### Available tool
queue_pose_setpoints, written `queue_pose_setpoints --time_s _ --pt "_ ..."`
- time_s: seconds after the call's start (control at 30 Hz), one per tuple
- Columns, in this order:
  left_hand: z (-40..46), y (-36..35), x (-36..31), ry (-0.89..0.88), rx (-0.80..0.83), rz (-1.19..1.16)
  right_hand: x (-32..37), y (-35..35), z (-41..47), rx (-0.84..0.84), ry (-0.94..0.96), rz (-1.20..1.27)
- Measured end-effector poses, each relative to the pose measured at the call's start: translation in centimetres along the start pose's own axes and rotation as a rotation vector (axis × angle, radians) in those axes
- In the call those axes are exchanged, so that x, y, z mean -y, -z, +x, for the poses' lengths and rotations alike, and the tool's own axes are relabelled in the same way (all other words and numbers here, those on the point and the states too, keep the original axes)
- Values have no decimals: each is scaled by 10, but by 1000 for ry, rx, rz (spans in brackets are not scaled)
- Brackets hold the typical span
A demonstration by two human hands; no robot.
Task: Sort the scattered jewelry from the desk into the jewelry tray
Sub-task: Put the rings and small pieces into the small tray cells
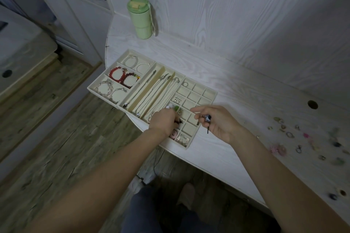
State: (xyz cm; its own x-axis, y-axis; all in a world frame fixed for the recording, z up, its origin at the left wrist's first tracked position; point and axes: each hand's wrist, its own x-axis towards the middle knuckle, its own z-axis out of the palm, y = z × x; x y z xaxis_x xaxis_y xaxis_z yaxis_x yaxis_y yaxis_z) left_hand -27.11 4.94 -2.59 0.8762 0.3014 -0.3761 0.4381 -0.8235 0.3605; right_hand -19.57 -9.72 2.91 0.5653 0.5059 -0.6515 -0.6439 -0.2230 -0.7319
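Observation:
A cream jewelry tray (213, 91) lies on the white desk, with bracelets (121, 75) in its left cells, necklaces (151, 92) in its long middle slots and small square cells on its right. My left hand (163, 122) rests over the near small cells, fingers closed on a small dark piece that is mostly hidden. My right hand (214, 122) hovers over the tray's near right corner, pinching a small dark earring (208, 118) with a thin black stem hanging below. Scattered rings and earrings (303, 138) lie on the desk at the far right.
A green lidded cup (141, 18) stands at the desk's back left, beside the wall. A round cable hole (312, 104) opens in the desk at the right. The desk's curved front edge runs just under the tray, with wooden floor below.

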Motion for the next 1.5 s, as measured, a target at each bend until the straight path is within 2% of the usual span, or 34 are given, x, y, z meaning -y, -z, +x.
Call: queue_pose_setpoints --time_s 0.23,0.4,0.47,0.57,0.67,0.77,0.87,0.97,1.1,1.23,1.3,1.5 --pt "2 4 1 -57 16 56 5 0 2 -7 13 8" --pt "-3 8 13 -110 -96 66 10 0 3 -11 29 17" --pt "-4 10 19 -153 -53 78 12 1 4 -11 35 19" --pt "-6 11 20 -231 48 263 14 1 5 -8 42 42" --pt "-7 10 16 -272 77 405 16 1 6 -2 47 65" --pt "-9 9 13 -300 95 449 16 1 6 -4 53 55" --pt "-11 13 14 -323 90 415 17 3 7 -14 60 49" --pt "-11 14 16 -320 14 333 16 4 8 -27 62 55" --pt "-5 9 13 -230 -86 183 15 4 8 -34 57 63" --pt "1 3 5 -234 -127 167 14 5 8 -39 56 59" --pt "2 1 4 -277 -134 228 15 6 8 -44 56 64" --pt "-5 2 12 -496 -73 654 15 9 7 -60 54 77"
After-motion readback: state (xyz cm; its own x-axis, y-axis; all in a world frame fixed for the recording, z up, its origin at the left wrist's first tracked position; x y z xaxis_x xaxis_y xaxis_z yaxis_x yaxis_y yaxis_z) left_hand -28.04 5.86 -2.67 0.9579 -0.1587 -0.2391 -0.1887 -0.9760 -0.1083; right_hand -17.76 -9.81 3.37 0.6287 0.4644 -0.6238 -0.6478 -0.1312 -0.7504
